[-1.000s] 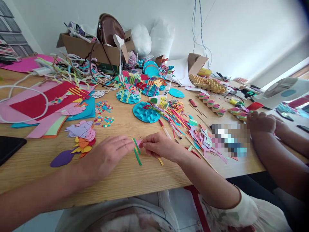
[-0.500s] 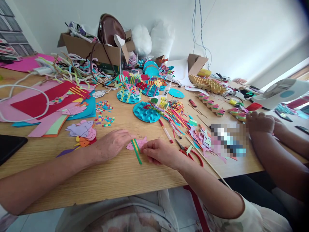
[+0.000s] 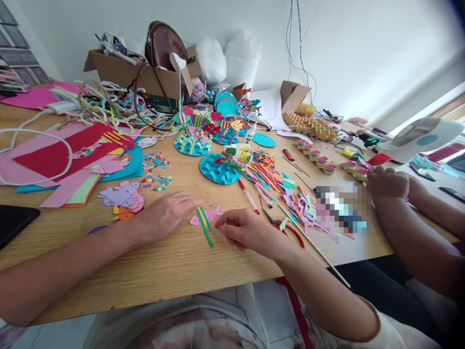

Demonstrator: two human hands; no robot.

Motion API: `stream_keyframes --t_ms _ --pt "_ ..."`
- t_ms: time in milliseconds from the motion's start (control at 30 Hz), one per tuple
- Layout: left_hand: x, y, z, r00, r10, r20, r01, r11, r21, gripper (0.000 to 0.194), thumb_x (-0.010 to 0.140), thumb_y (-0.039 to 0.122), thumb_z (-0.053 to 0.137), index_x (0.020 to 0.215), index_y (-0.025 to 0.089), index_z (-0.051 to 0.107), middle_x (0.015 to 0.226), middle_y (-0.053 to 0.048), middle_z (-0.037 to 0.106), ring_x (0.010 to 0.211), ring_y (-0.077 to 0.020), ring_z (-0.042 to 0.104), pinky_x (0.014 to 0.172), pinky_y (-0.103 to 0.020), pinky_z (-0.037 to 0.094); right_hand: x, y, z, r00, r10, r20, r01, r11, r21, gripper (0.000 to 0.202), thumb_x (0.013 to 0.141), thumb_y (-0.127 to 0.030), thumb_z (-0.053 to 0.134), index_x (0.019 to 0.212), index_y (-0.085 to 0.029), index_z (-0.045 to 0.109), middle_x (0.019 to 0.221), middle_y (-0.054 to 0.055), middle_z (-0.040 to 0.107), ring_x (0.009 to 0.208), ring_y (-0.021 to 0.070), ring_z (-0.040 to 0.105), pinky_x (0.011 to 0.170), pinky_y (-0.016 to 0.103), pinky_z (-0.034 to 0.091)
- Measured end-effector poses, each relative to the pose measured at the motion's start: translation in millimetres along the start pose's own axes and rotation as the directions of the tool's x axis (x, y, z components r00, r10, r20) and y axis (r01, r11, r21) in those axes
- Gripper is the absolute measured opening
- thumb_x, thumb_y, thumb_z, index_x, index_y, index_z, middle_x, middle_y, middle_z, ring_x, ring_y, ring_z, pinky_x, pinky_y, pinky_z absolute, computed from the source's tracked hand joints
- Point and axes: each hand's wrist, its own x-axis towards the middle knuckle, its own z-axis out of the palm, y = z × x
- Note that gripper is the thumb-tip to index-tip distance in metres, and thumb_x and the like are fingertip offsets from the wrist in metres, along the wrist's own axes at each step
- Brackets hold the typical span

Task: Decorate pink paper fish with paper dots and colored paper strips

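On the wooden table in front of me lies a small pink paper fish (image 3: 217, 212). Green and yellow paper strips (image 3: 204, 224) cross its body, and their lower ends stick out past its edge. My left hand (image 3: 169, 215) lies beside the fish on the left, fingers stretched out, fingertips close to the strips' upper end. On the other side, my right hand (image 3: 250, 231) hovers just off the fish's tail, its fingers loosely bent and nothing visible in them. Red-handled scissors (image 3: 296, 235) lie right of that hand.
Paper fish cut-outs (image 3: 121, 196) are piled on the left, near coloured dots (image 3: 157, 182). Blue wavy bases (image 3: 220, 169) stand behind. Paper strips (image 3: 267, 179), a pen (image 3: 249, 196) and a long stick (image 3: 316, 247) lie rightward. Another person's hands (image 3: 390, 184) rest at far right.
My right hand has drawn back slightly to the right, away from the fish. My left hand has barely moved. The fish and strips stay in place.
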Motion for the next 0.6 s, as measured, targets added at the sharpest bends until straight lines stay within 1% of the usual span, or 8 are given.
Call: stream_keyframes --t_ms 67,133,200,267,333,467,600 --pt "0.9 2.5 -6.5 1.000 -0.014 -0.014 0.014 1.000 0.011 0.033 0.084 0.010 0.034 0.110 0.014 0.053 0.108 -0.008 0.060 0.103 -0.0175 0.052 0.091 -0.033 0.042 -13.5 6.6 -5.0 0.992 -0.014 -0.125 0.007 0.998 -0.056 0.009 0.076 -0.021 0.047 0.076 -0.016 0.055 0.052 -0.006 0.046 0.043 0.0065 0.041 0.041 0.018 0.032" --pt "3.3 7.2 -13.2 0.999 -0.029 -0.017 0.029 1.000 0.009 0.031 0.085 0.011 0.034 0.108 0.015 0.054 0.108 -0.007 0.060 0.104 -0.0181 0.052 0.092 -0.034 0.041 -24.3 15.1 -7.0 0.953 -0.065 -0.295 -0.012 0.968 -0.251 0.007 0.075 -0.021 0.050 0.071 -0.017 0.055 0.056 -0.004 0.049 0.051 0.0085 0.045 0.047 0.020 0.032" --pt "7.5 14.0 -18.6 1.000 -0.026 -0.006 0.026 1.000 -0.009 0.028 0.086 0.013 0.036 0.106 0.015 0.055 0.106 -0.007 0.060 0.102 -0.0183 0.052 0.090 -0.034 0.041 -31.1 23.8 -5.1 0.908 -0.116 -0.403 -0.080 0.896 -0.437 0.005 0.073 -0.019 0.052 0.072 -0.017 0.057 0.065 -0.001 0.055 0.060 0.0108 0.049 0.053 0.022 0.032" --pt "13.9 22.4 -21.3 1.000 -0.003 0.014 0.004 0.999 -0.041 0.026 0.086 0.013 0.038 0.105 0.016 0.056 0.103 -0.006 0.060 0.099 -0.0178 0.052 0.088 -0.032 0.042 -34.3 30.6 -0.2 0.889 -0.121 -0.441 -0.141 0.845 -0.516 0.008 0.074 -0.019 0.052 0.078 -0.018 0.058 0.077 0.001 0.058 0.068 0.0126 0.052 0.057 0.023 0.032" --pt "22.7 31.6 -20.9 0.999 0.031 0.033 -0.029 0.998 -0.062 0.024 0.085 0.013 0.041 0.103 0.017 0.057 0.100 -0.005 0.060 0.096 -0.0174 0.052 0.085 -0.031 0.043 -35.7 33.9 5.7 0.886 -0.106 -0.452 -0.177 0.824 -0.539 0.009 0.075 -0.020 0.053 0.082 -0.018 0.057 0.084 0.003 0.058 0.073 0.0134 0.053 0.060 0.023 0.033" --pt "46.4 47.4 -12.7 0.991 0.087 0.100 -0.083 0.996 -0.040 0.021 0.084 0.012 0.045 0.098 0.017 0.059 0.093 -0.004 0.059 0.091 -0.0178 0.052 0.082 -0.031 0.043 -37.6 32.6 14.2 0.879 -0.056 -0.474 -0.271 0.757 -0.594 0.006 0.075 -0.022 0.053 0.080 -0.019 0.057 0.083 0.003 0.059 0.076 0.0151 0.055 0.062 0.024 0.032" --pt "69.2 52.0 2.1 0.972 0.099 0.215 -0.102 0.995 0.002 0.012 0.079 0.010 0.053 0.085 0.015 0.062 0.087 -0.005 0.058 0.088 -0.0188 0.052 0.078 -0.030 0.043 -39.1 30.7 18.4 0.868 -0.025 -0.496 -0.329 0.719 -0.612 0.008 0.078 -0.021 0.051 0.079 -0.019 0.058 0.084 0.004 0.061 0.077 0.0165 0.056 0.061 0.025 0.031"
